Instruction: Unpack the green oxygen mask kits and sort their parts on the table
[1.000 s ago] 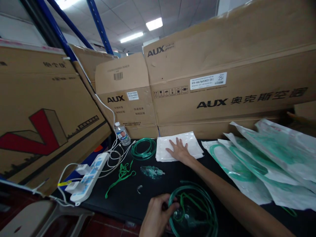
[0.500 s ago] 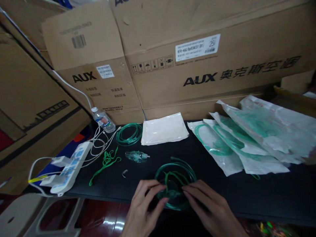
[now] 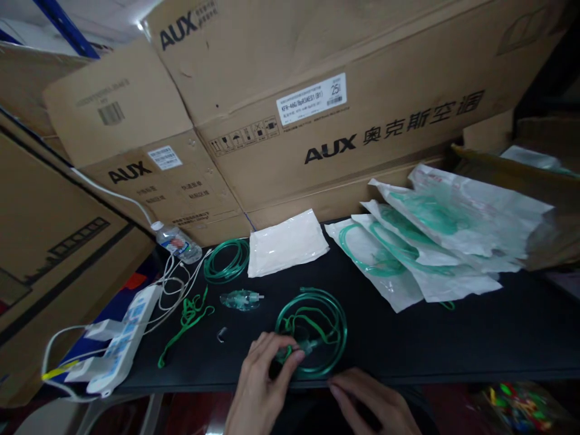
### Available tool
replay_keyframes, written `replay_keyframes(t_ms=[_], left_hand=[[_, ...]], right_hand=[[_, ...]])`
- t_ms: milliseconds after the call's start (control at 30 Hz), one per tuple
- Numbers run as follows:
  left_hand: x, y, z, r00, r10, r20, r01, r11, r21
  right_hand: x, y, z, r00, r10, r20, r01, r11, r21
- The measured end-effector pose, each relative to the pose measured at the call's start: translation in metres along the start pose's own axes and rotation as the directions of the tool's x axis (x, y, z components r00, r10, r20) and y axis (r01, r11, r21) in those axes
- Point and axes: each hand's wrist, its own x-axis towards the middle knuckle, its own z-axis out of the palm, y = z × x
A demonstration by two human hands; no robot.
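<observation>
My left hand pinches the green strap of a clear green oxygen mask between thumb and fingertips; the hand partly covers the mask. A ring of green tubing lies around the mask, and a loop of green elastic strap rests across it. My right hand is apart from the mask, low at the table's front edge, its fingers loosely bent with nothing visible in them. A small bent metal strip and a clear green mask piece with a pale connector lie to the left.
Tangled green straps, a second tubing coil and a white power strip are at left. A water bottle and white packets sit behind. Bagged masks with tubing lie at right, before large cardboard boxes.
My right hand has let go of the mask area and drawn back toward the table edge. My left hand stays at the mask, now pinching the strap. The camera view has shifted.
</observation>
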Motion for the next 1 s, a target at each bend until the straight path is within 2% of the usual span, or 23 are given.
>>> replay_keyframes(t_ms=[67,100,167,267,400,533,633,700,767,867,933,1000], left_hand=[[0.002,0.004,-0.002,0.997,-0.078,-0.029,0.077,0.996,-0.037],[0.003,0.006,-0.004,0.993,-0.114,-0.029,0.112,0.992,-0.060],[0.007,0.009,-0.009,0.984,-0.176,-0.016,0.173,0.978,-0.119],[0.013,0.010,-0.015,0.975,-0.222,0.016,0.220,0.951,-0.217],[0.022,0.009,-0.019,0.968,-0.248,0.036,0.248,0.926,-0.285],[0.029,0.008,-0.015,0.975,-0.221,0.011,0.216,0.940,-0.266],[0.030,0.008,-0.013,0.991,-0.133,-0.003,0.130,0.978,-0.162],[0.029,0.006,-0.015,0.999,-0.021,-0.029,0.021,1.000,-0.020],[0.027,0.004,-0.019,0.991,0.130,-0.040,-0.122,0.978,0.170],[0.028,0.002,-0.026,0.930,0.358,0.079,-0.359,0.844,0.399],[0.034,0.003,-0.031,0.870,0.453,0.194,-0.488,0.743,0.457],[0.041,0.005,-0.036,0.825,0.500,0.262,-0.561,0.675,0.479]], right_hand=[[0.007,0.002,0.002,0.983,-0.150,-0.107,0.133,0.980,-0.150],[0.011,0.004,0.003,0.970,-0.211,-0.121,0.179,0.955,-0.236],[0.017,0.007,0.004,0.953,-0.292,-0.080,0.238,0.887,-0.396],[0.025,0.011,0.003,0.946,-0.322,0.040,0.294,0.797,-0.528],[0.033,0.016,0.001,0.930,-0.362,0.064,0.337,0.769,-0.543],[0.044,0.026,0.008,0.926,-0.376,0.005,0.339,0.828,-0.448],[0.057,0.034,0.011,0.941,-0.335,0.055,0.335,0.891,-0.307],[0.066,0.036,0.009,0.948,-0.295,0.123,0.317,0.916,-0.244],[0.075,0.036,0.005,0.952,-0.260,0.160,0.290,0.934,-0.207],[0.085,0.035,-0.004,0.954,-0.222,0.202,0.250,0.961,-0.121],[0.089,0.034,-0.008,0.951,-0.211,0.227,0.231,0.971,-0.063],[0.093,0.034,-0.011,0.945,-0.213,0.247,0.225,0.974,-0.022]])
